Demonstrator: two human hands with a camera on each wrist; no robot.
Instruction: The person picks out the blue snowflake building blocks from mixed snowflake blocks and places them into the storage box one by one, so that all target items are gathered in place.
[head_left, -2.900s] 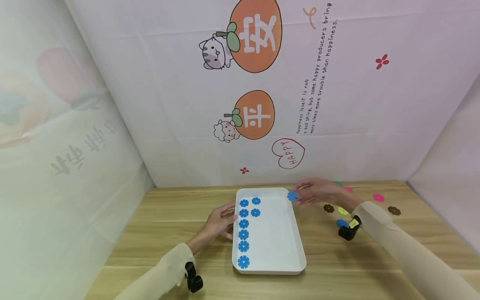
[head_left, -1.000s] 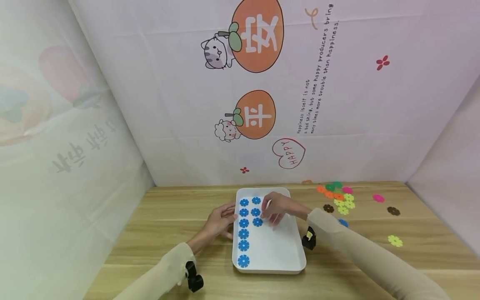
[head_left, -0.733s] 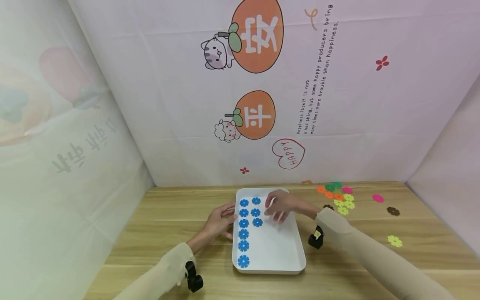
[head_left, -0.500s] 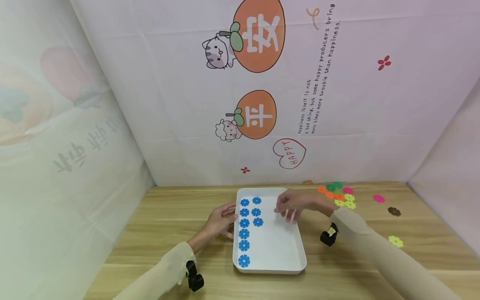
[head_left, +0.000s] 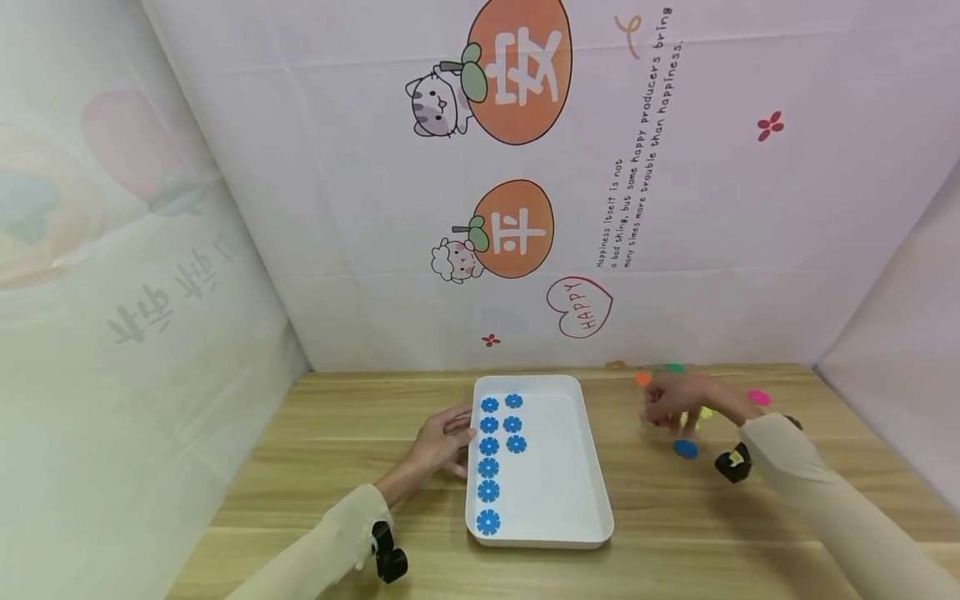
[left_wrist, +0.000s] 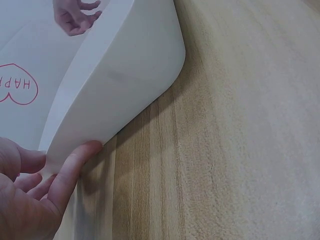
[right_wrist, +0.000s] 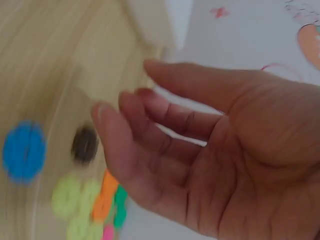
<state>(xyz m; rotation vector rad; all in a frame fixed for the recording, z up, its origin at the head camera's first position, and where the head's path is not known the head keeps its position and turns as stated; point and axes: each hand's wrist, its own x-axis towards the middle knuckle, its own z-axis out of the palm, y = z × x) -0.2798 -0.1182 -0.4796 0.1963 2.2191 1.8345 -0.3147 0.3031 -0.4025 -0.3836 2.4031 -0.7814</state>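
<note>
White plastic tray (head_left: 577,467) sits on the wooden table (head_left: 337,433), long side running away from the person. Inside it, along its left side: a column of six blue flower discs (head_left: 488,467), with three more just right of the top ones.

Left hand (head_left: 438,446) rests against the tray's left wall; the left wrist view shows the fingers (left_wrist: 75,162) nearly straight, tips touching the wall, holding nothing.

Right hand (head_left: 671,404) hovers over the table right of the tray, well apart from it. Fingers (right_wrist: 145,145) spread and loosely bent, palm bare, gripping nothing. Right wrist view is motion-blurred.

A single blue disc (head_left: 685,449) lies flat on the table just below the right hand, not touched. Beyond and beside the hand lies a loose scatter of coloured discs (right_wrist: 95,205): orange, green, yellow, pink, and a brown one. Part of the scatter is hidden behind the hand in the head view.

Printed cloth backdrop (head_left: 525,167) stands behind the table.
</note>
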